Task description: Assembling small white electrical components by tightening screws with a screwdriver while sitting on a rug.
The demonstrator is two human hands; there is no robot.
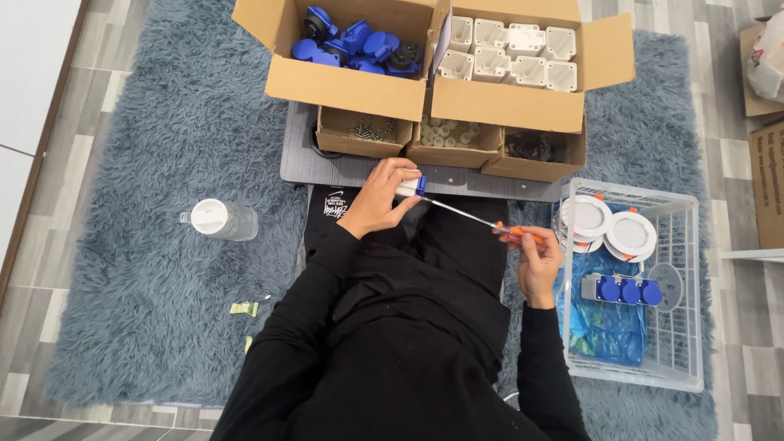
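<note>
Left fingers (390,186) around socket part (411,187)

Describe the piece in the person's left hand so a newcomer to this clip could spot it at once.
Start at the two big open cardboard boxes at the top and drop to the dark grey board before them. There the left hand grips a small white plastic housing with a blue cap, the only one touched by the orange-handled screwdriver.

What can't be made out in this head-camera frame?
- White and blue plastic part in the left hand: mostly covered by the fingers.
- Orange screwdriver handle: largely wrapped by the right hand.
- Small dark pieces in the right-hand small cardboard tray: too small to identify.
- White bag: cut off by the right edge.
</note>
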